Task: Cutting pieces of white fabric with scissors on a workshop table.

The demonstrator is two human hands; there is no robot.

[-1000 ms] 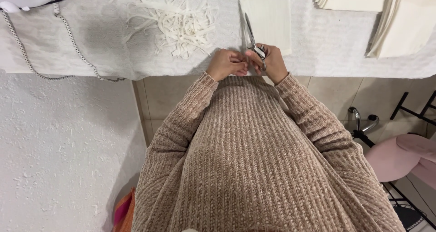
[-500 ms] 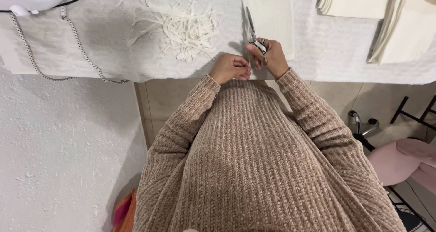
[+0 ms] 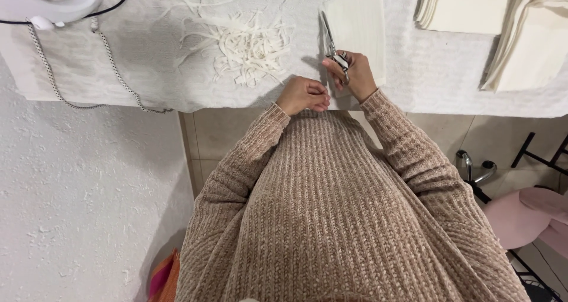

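Both your hands sit at the counter (image 3: 148, 71) edge. Your right hand (image 3: 354, 76) grips the scissors (image 3: 332, 44), blades on the cloth (image 3: 358, 27), further forward than before. Your left hand (image 3: 305, 94), fingers curled closed, has drawn slightly apart.

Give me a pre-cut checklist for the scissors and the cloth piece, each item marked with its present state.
1. Metal scissors gripped in the right hand: ok.
2. Blades lie along the left edge of the flat cream rectangular cloth piece: ok.
3. Whether the blades are open: cannot tell.
4. Left hand clear of the blades, down at the front edge of the white textured table cover: ok.
5. Left hand steadying the cloth piece: not ok, it is not on it.
6. Pile of thin white cut strips apart from the blades, to their left: ok.
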